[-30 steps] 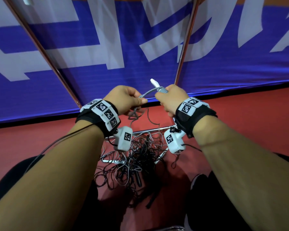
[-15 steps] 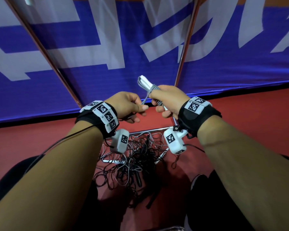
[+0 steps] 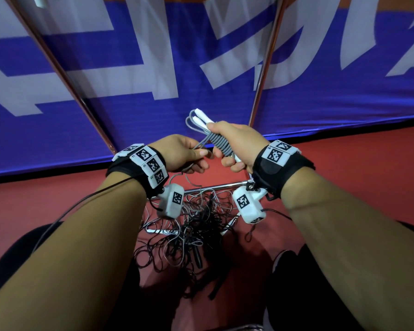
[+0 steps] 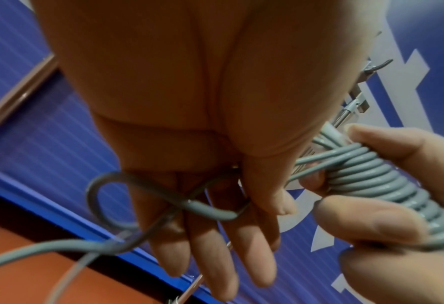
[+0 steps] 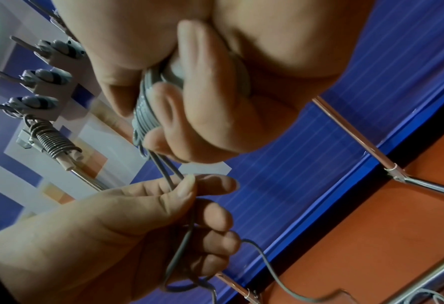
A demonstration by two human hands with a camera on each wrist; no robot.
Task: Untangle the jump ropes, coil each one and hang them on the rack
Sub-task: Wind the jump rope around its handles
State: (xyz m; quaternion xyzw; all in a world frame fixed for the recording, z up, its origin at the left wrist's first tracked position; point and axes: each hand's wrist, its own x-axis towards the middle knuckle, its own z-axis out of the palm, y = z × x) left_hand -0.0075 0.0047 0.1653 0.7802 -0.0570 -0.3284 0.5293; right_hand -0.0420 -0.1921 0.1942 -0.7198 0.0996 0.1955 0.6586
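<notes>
My right hand (image 3: pixel 234 145) grips a grey jump rope bundle (image 3: pixel 221 144): two white handles (image 3: pixel 202 117) side by side with grey cord wound tightly round them (image 4: pixel 386 181) (image 5: pixel 145 115). My left hand (image 3: pixel 189 155) pinches the loose end of that cord (image 5: pixel 172 181) between thumb and fingers, just left of the bundle. The cord loops (image 4: pixel 106 197) under my left palm and trails down. A tangled heap of black and grey ropes (image 3: pixel 191 232) lies on the red floor below my hands.
The rack's chrome poles (image 3: pixel 264 65) stand against a blue and white banner (image 3: pixel 153 56), with a low crossbar (image 3: pixel 215 187) over the heap. High in the right wrist view, hooks (image 5: pixel 34 76) and one hung coiled rope (image 5: pixel 52 139) show. My knees flank the heap.
The right hand has turned the handles up and to the right, and more grey cord is wound round them. The left hand stayed close, feeding the cord.
</notes>
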